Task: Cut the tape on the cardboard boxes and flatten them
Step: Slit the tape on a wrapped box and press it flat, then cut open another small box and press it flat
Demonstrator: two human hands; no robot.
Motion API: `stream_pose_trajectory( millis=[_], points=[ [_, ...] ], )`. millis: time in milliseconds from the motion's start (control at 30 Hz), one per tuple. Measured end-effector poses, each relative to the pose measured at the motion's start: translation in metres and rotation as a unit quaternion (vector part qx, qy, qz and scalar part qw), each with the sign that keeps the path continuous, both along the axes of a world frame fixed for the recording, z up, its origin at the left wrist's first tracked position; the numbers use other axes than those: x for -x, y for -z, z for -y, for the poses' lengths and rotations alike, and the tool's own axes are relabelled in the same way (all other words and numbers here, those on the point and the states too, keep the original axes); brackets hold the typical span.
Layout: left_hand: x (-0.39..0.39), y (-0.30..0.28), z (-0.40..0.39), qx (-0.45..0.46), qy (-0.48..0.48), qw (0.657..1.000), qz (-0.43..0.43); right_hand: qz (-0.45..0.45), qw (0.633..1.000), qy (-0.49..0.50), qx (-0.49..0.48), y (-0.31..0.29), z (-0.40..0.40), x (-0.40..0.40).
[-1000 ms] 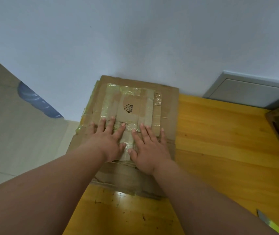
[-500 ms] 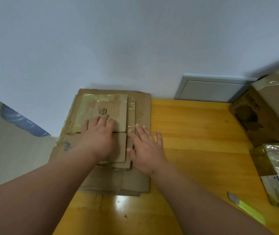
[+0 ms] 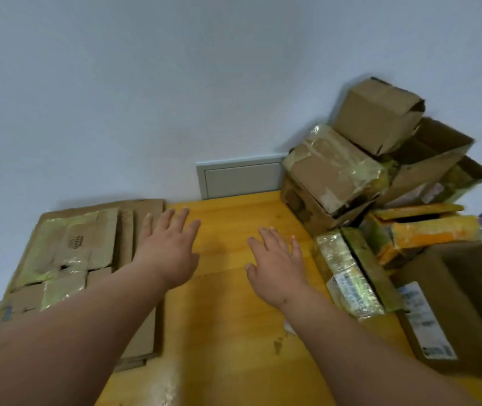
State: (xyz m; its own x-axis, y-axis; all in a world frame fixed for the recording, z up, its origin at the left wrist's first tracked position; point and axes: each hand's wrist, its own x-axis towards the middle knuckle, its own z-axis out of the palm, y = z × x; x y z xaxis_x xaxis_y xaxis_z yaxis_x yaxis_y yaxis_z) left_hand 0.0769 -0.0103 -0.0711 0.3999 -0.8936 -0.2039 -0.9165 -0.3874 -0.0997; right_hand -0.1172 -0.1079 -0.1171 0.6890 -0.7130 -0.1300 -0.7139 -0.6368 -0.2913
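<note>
Several flattened boxes (image 3: 78,259) lie left of the table (image 3: 228,317), while taped boxes (image 3: 380,200) wait right (both hands, left (image 3: 166,253) and right (image 3: 278,271), spread empty).

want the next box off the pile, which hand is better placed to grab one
Right, probably. The open right hand hovers over the yellow wooden table beside the tape-wrapped flat cardboard box at the pile's edge; the open left hand is nearer the flattened brown cardboard stack.

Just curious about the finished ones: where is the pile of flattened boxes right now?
The flattened cardboard pile lies at the left of the head view, on the wooden table against the wall, beside the left hand.
</note>
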Motion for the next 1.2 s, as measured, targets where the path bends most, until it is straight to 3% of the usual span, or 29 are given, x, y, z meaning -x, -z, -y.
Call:
stream_pose_trajectory(
  millis=[333,700,1200],
  points=[
    [0.102,-0.036,0.094,0.041,0.06,0.997,0.02,0.058,0.993,0.086,0.061,-0.046,0.083,0.112],
    [0.13,-0.065,0.179,0.087,0.141,0.986,0.032,0.083,0.967,0.209,0.118,-0.08,0.14,0.152],
    [0.177,-0.078,0.306,0.126,0.11,0.985,0.044,0.269,0.925,0.269,0.002,-0.105,0.29,0.139]
  ],
)
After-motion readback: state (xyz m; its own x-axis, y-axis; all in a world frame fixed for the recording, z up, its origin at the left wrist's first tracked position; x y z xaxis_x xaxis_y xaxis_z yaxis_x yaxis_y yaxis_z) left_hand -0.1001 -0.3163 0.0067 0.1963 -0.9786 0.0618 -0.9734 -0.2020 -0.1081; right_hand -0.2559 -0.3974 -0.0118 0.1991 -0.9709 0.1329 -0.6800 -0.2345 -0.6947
